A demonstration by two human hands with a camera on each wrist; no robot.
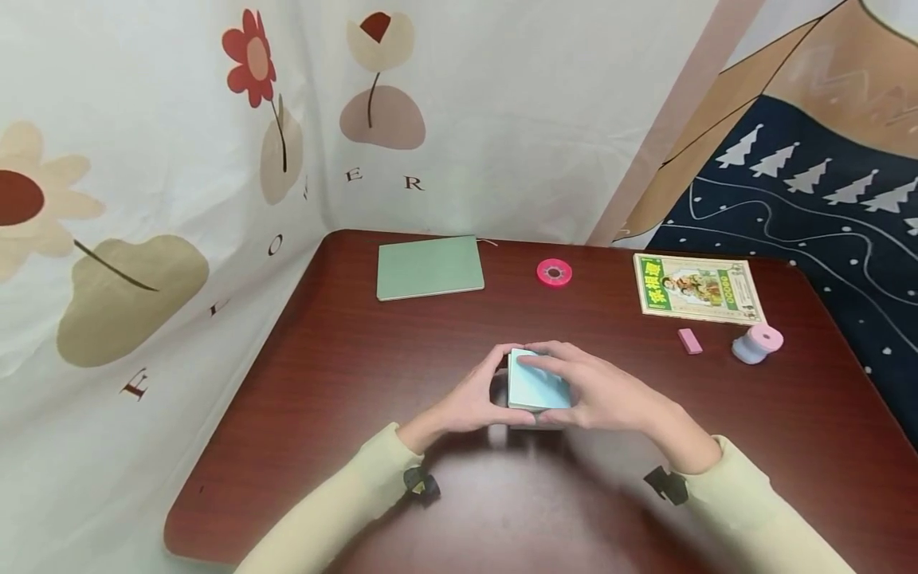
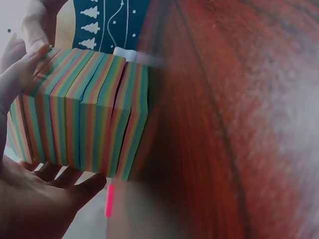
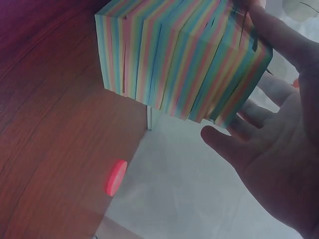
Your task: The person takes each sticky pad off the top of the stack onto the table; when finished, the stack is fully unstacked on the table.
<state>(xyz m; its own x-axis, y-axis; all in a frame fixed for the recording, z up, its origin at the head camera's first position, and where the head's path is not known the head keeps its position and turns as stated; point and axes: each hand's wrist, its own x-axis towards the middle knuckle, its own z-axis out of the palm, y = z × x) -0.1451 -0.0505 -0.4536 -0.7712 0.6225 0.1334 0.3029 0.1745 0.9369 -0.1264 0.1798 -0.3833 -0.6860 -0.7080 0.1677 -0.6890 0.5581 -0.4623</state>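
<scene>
A tall stack of square note pads [image 1: 538, 388], pale blue on top, stands at the middle of the table between both hands. In the left wrist view, the sides of the note pads [image 2: 94, 119] show stripes of pink, yellow, green and blue. My left hand [image 1: 469, 399] grips the upper pads from the left, thumb on the near side and fingers on the far side. From the right, my right hand [image 1: 610, 389] holds the same upper part, with one finger lying over the top. The two thumbs nearly meet at the front.
On the brown table [image 1: 323, 383], a green notebook [image 1: 430, 269] lies at the back left. A pink tape roll [image 1: 555, 273] lies behind the stack. Toward the right are an illustrated booklet [image 1: 699, 288], a pink eraser-like block [image 1: 690, 341] and a pink-topped spool [image 1: 757, 344].
</scene>
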